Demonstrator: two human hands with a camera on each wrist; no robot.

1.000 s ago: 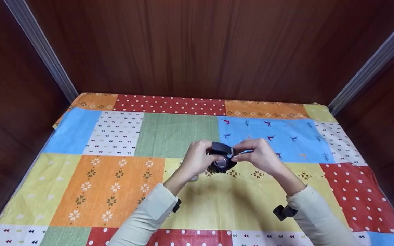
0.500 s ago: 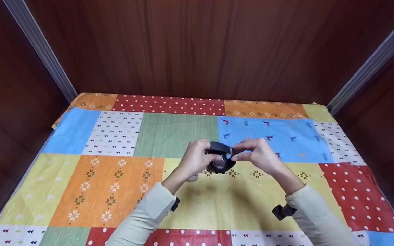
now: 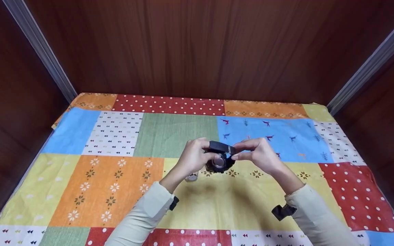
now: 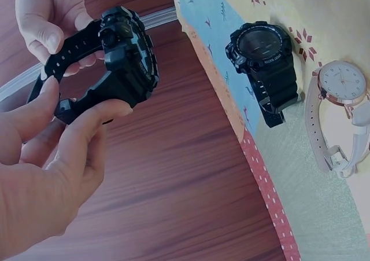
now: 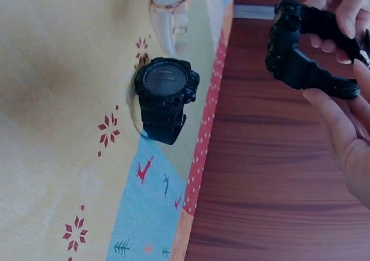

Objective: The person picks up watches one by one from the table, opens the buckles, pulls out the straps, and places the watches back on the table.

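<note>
A black sports watch [image 4: 130, 55] hangs in the air between both hands, its strap [image 3: 220, 147] looped upward and its case lower. My left hand [image 3: 194, 155] grips it from the left, thumb and fingers about the strap. The right hand [image 3: 257, 155] pinches the strap near the buckle. On the cloth beneath lies a second black watch [image 5: 165, 99], face up, with its strap bent under it. Beside that one rests a watch with a white dial [image 4: 342, 83], a rose-gold rim and a pale strap. In the head view my left wrist partly covers this pale watch.
A patchwork-patterned cloth [image 3: 115, 191] covers the table. Dark wood panels [image 3: 197, 48] stand behind it and at both sides, with grey metal strips [image 3: 43, 51] at the corners. Black wrist cameras [image 3: 283, 212] sit at both cuffs.
Both hands and the held watch have shifted very slightly left. More of the pale watch shows beside the left wrist. The grip on the strap looks the same.
</note>
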